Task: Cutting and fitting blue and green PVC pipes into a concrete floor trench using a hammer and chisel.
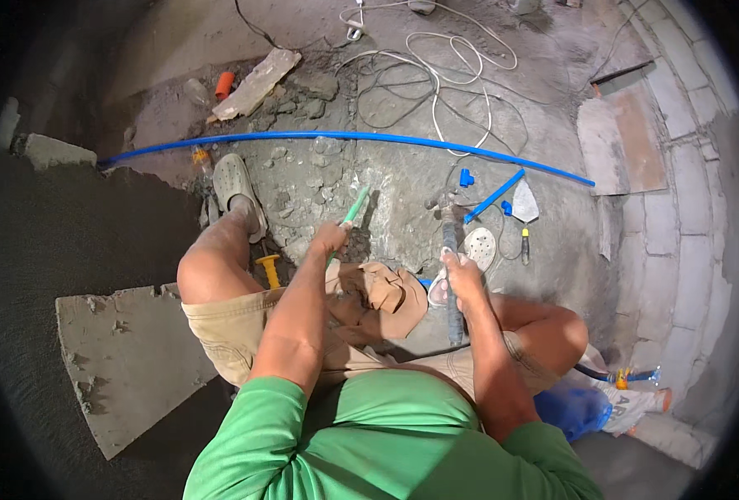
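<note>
My left hand [332, 237] is closed round a slim green chisel [356, 205]. The chisel's far end points at the broken, whitish concrete [374, 182] in front of me. My right hand [467, 279] grips a hammer [448, 229] by its long grey handle, with the dusty head pointing away from me. The hammer's head is apart from the chisel, to its right. Between my legs lies a crumpled brown cloth cap [386, 292], partly under my left forearm. A yellow-gripped tool [268, 270] stands beside my left knee.
A long blue pipe [328, 135] crosses the floor beyond my feet. To the right lie a short blue pipe [494, 196], a blue fitting [467, 177] and a pointed trowel [525, 204]. Tangled cables [436, 75] lie farther off. A board [136, 358] is at left, a block wall [665, 225] at right.
</note>
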A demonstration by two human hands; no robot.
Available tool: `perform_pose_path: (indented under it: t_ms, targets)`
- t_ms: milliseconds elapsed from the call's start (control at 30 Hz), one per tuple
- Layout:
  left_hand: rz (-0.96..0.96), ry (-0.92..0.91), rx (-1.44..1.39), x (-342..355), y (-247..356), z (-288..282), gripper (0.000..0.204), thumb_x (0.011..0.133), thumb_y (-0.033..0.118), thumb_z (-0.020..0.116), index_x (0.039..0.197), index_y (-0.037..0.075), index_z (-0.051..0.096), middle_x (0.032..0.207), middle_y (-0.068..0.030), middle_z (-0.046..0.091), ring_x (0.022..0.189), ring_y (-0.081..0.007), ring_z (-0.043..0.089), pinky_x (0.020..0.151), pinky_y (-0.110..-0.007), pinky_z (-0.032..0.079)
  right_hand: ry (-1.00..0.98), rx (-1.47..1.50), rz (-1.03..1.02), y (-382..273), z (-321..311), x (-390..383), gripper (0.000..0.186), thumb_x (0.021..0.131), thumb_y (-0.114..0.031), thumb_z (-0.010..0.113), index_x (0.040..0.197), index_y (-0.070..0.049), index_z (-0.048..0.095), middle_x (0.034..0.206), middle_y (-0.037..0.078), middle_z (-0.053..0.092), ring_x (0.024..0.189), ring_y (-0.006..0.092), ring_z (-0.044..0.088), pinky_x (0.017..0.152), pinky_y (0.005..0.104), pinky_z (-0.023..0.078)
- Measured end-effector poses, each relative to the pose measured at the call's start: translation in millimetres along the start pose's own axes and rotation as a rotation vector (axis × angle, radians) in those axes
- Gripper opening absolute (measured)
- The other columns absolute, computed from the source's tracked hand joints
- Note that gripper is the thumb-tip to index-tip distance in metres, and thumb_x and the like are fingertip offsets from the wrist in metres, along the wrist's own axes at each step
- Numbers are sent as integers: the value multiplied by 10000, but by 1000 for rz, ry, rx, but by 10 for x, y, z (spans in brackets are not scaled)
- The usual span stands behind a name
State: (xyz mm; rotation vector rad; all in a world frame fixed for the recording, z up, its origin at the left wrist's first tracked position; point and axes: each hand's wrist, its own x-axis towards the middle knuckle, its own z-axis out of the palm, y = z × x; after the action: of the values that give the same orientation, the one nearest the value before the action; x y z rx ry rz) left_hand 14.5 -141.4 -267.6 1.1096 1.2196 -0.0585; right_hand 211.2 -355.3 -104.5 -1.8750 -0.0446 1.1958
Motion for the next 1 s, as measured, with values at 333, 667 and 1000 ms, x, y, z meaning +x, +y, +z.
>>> perform_pose_path:
  t_ms: [333,667,1000]
  targets:
    - [242,158,517,627,-319,262,487,911,427,520,1012,-34,641,903,-274,637,866,-409,624,758,-474,482,-60,-316,-115,-232,203,351,273,908,-261,539,859,7,561,628,60,560,436,125,510,373,309,380]
    - [138,139,701,280,268,352,424,903,374,501,1053,6,649,1041,-256,636,982,-414,609,829,-484,477,-49,-406,-344,-1239,483,562,320,915,-313,550,938,7,550,638,50,558,460,120,523,418,281,409]
    - [117,76,771,345,513,377,391,889,347,507,1011,15,673,1031,-235,648,977,-395,622,825,-471,486,232,-861,-653,-312,538,1397,409,923,-335,537,1140,11,558,738,134,637,587,217,612,540,377,490]
